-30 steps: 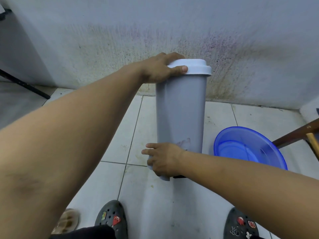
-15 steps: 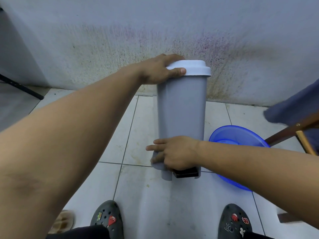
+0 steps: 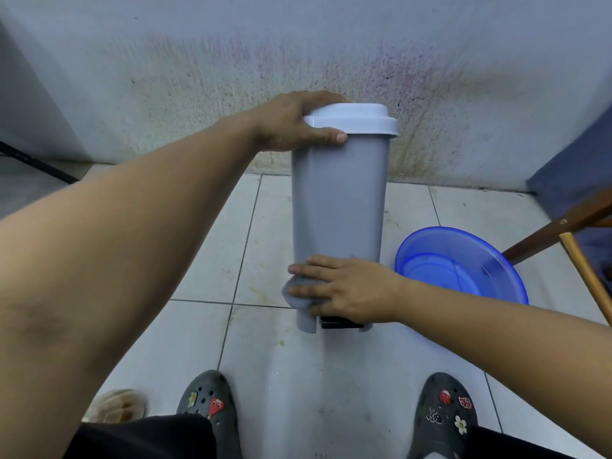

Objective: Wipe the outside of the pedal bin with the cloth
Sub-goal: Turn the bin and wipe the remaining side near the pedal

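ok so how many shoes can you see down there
3: left grey clog at bottom centre-left, right grey clog at bottom right, tan sandal at lower left, only partly visible. Others may be hidden.

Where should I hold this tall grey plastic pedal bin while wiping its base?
Probably the top, from your left: the left hand grips the white plastic lid's overhanging lip. The tall, narrow grey bin steadies best there, clear of the right hand's grey cloth.
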A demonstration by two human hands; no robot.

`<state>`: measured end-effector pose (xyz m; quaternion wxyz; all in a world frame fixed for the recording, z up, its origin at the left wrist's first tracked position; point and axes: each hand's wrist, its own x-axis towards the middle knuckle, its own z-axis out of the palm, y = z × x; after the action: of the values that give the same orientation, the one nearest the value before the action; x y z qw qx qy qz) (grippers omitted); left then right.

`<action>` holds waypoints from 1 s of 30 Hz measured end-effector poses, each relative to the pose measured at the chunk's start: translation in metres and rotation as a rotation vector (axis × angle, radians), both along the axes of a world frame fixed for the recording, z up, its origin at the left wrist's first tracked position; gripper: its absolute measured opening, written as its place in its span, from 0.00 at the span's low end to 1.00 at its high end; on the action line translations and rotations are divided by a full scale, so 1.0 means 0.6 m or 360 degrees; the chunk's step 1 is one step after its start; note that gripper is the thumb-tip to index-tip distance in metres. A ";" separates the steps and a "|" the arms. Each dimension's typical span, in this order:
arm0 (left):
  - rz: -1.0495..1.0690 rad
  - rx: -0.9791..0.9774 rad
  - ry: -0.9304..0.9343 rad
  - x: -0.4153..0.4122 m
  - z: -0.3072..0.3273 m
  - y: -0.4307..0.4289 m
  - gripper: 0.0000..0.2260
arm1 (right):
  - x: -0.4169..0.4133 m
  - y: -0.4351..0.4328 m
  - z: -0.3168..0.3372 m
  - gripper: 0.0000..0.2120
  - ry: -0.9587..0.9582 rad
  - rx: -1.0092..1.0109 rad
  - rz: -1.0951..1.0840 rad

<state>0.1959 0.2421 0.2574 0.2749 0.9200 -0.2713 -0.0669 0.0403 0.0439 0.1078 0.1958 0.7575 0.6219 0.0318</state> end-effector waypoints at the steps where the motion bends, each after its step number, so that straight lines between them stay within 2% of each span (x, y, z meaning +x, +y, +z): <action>1: 0.0006 -0.0004 -0.0013 0.000 -0.001 0.001 0.32 | -0.002 -0.013 -0.001 0.35 -0.0030 -0.0005 -0.0051; 2: 0.0006 -0.0005 -0.0021 0.001 -0.001 0.002 0.32 | -0.003 -0.024 -0.001 0.40 -0.0036 -0.0021 -0.0114; 4: 0.0011 -0.0023 -0.0013 0.002 -0.001 0.004 0.32 | -0.004 -0.043 -0.001 0.39 0.0000 0.0029 -0.0159; 9: 0.0028 -0.0020 -0.0030 0.005 -0.005 0.005 0.33 | -0.008 -0.096 0.000 0.16 -0.0039 0.0207 -0.0067; 13: 0.0024 0.0028 -0.0062 0.007 -0.007 0.001 0.33 | -0.013 -0.135 -0.003 0.10 -0.0073 0.0192 -0.0060; 15: 0.0026 0.0014 -0.0030 0.008 -0.005 0.001 0.33 | -0.007 -0.144 0.015 0.11 -0.0077 0.0258 -0.0081; 17: 0.0015 0.0037 0.0001 0.008 -0.002 -0.001 0.32 | 0.006 -0.144 0.049 0.11 -0.0147 0.0493 -0.0231; 19: 0.0006 0.0108 0.0017 0.015 0.002 -0.005 0.32 | 0.028 -0.129 0.085 0.15 -0.0193 0.0868 -0.0574; 22: 0.0038 0.0182 0.0045 0.022 0.003 -0.018 0.31 | 0.049 -0.087 0.103 0.23 -0.0096 0.1327 -0.1146; 27: 0.0153 0.0105 0.0012 0.019 -0.010 -0.026 0.38 | 0.007 -0.062 0.037 0.30 0.0011 0.1443 -0.1424; 30: 0.0160 0.0090 -0.0007 0.019 -0.012 -0.026 0.35 | -0.057 -0.079 -0.033 0.31 0.0098 0.1383 -0.1490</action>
<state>0.2072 0.2266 0.2502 0.2514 0.9399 -0.2233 -0.0587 0.0059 -0.0033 0.0882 -0.1540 0.9599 0.1608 0.1704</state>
